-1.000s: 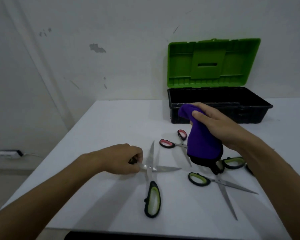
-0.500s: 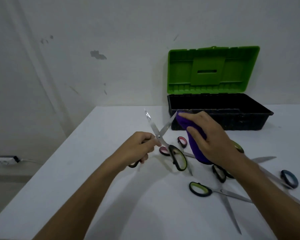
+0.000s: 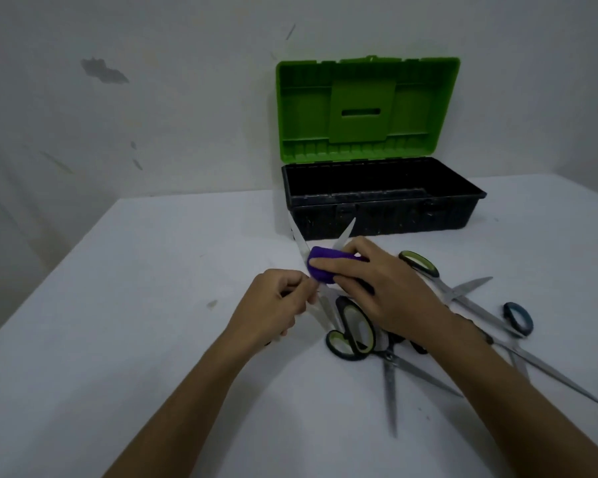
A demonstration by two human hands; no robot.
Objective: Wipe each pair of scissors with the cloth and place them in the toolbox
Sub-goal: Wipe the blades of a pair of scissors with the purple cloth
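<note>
Right now the left hand [image 3: 277, 305] is curled around one handle of the open scissors [image 3: 351, 326], holding them above the table [image 3: 135, 305], blades pointing far toward the toolbox [image 3: 387, 215]. The right hand [image 3: 387, 291] grips the purple cloth [image 3: 325, 267], bunched and pressed against the left blade. The scissors look stiff and fairly light; the bare steel would likely be slick and sharp, so the rubbery black-and-green handles seem the safest hold, with the soft cloth padding the fingers along the blade. More scissors [image 3: 463, 298] lie crossed on the table to the right, none yet visible in the open toolbox at the far side.
</note>
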